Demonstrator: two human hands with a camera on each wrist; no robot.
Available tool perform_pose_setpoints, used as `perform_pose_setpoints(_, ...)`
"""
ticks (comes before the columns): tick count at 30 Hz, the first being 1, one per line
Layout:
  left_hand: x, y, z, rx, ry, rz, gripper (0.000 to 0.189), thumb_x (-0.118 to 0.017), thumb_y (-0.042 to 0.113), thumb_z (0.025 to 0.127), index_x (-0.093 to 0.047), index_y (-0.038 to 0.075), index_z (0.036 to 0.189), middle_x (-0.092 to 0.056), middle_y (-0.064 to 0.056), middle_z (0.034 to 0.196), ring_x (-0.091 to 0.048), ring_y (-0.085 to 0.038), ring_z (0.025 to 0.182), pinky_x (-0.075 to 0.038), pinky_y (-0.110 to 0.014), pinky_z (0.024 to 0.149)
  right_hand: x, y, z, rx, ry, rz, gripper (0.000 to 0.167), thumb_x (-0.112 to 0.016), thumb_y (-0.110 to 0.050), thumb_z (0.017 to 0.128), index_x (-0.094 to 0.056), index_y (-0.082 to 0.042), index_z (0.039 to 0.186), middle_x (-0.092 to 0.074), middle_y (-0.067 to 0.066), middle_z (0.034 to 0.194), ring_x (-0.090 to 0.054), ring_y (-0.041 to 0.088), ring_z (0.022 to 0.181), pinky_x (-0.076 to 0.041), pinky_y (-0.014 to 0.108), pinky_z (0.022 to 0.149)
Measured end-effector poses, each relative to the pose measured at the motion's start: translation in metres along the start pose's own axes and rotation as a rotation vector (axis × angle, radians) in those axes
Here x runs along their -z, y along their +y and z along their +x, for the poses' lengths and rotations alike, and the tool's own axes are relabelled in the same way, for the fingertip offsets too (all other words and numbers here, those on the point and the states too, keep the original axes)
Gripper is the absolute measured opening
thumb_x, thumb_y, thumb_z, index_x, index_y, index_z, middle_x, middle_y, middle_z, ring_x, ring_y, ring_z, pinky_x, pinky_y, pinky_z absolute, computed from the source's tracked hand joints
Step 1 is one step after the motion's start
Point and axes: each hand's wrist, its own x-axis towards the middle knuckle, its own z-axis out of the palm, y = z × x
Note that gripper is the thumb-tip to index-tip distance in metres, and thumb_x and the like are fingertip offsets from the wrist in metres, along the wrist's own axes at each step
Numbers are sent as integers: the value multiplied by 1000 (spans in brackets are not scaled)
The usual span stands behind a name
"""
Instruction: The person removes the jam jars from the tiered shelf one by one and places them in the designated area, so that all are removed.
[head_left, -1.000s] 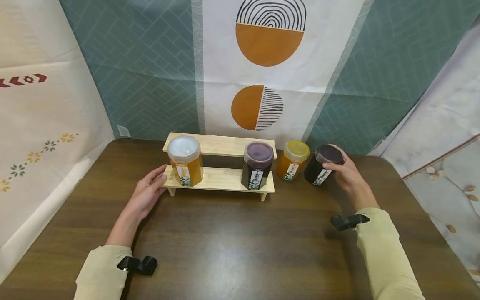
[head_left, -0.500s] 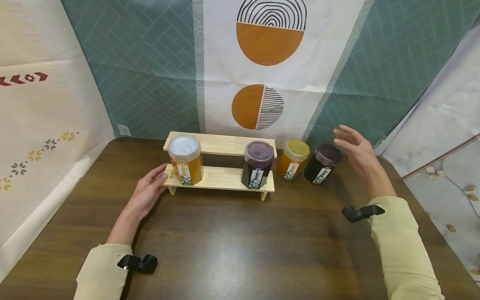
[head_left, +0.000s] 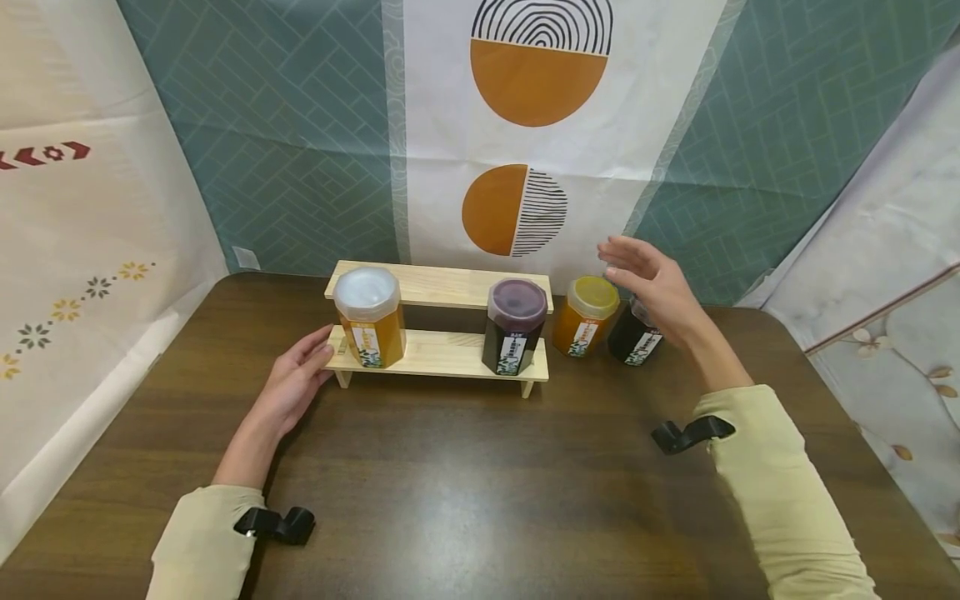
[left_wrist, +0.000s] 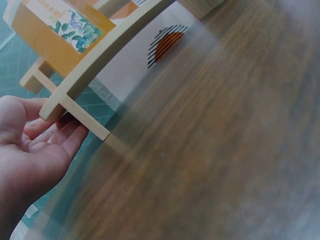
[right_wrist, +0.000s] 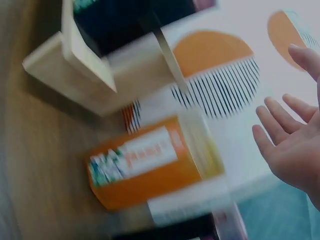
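Observation:
A two-tier wooden rack (head_left: 442,353) stands on the table. My left hand (head_left: 295,379) holds its left end; in the left wrist view the thumb lies over the board end and the fingers (left_wrist: 75,137) are underneath. On the lower step sit an orange jar with a whitish lid (head_left: 372,325) and a dark jar with a purple lid (head_left: 513,333). Right of the rack stand a yellow-lidded orange jar (head_left: 582,325) and another dark jar (head_left: 633,340). My right hand (head_left: 651,287) hovers over these two, holding nothing, fingers spread. It hides most of the dark jar's lid.
The dark brown wooden table (head_left: 450,483) extends in front of the rack. A patterned cloth (head_left: 517,150) hangs behind it, and pale cloths hang at both sides. A black camera mount sits on each wrist.
My right hand has let go of the dark jar at the far right, lifted away rightward, then swung left over the yellow-lidded jar. The left hand has stayed on the rack.

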Motion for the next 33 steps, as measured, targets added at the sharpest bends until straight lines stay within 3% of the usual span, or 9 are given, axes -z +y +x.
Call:
perform_pose_setpoints(4, 1, -1, 0, -10, -3, -4, 63, -43, 21, 105, -10, -3, 153, -16, -24, 155, -34, -20, 134, -39, -20, 100, -27, -2, 0, 3, -63, -7, 50, -60, -6, 95, -42, -1, 142, -50, 13, 137, -43, 26, 127, -39, 30, 102)
perform_pose_setpoints(10, 2, -3, 0, -22, -7, -3, 63, -43, 21, 105, -10, -3, 153, -16, -25, 154, -37, -17, 132, -40, -18, 97, -63, -1, 1, -32, -169, 39, 61, -63, 2, 87, -37, 5, 142, -43, 23, 139, -41, 37, 128, -42, 32, 100)
perform_pose_setpoints(17, 2, -2, -1, -12, -7, 5, 63, -43, 22, 105, -10, -2, 153, -16, -25, 155, -35, -17, 133, -39, -20, 100, -95, 6, 2, -86, -155, 67, 73, -73, 7, 75, -40, 2, 141, -49, 19, 131, -51, 28, 112, -44, 28, 92)
perform_pose_setpoints(24, 1, -1, 0, -12, -11, 11, 63, -43, 22, 105, -10, -2, 153, -16, -25, 155, -35, -19, 134, -39, -19, 100, -107, 11, 2, -73, -80, 85, 70, -78, 8, 70, -49, 1, 133, -53, 15, 124, -49, 25, 109, -41, 35, 94)
perform_pose_setpoints(33, 1, -2, 0, -9, -9, 4, 63, -42, 22, 105, -10, -2, 153, -16, -24, 155, -34, -18, 134, -39, -19, 99, -106, 14, 0, -73, -68, 132, 70, -79, 7, 69, -51, -1, 132, -53, 13, 124, -49, 25, 110, -41, 35, 95)
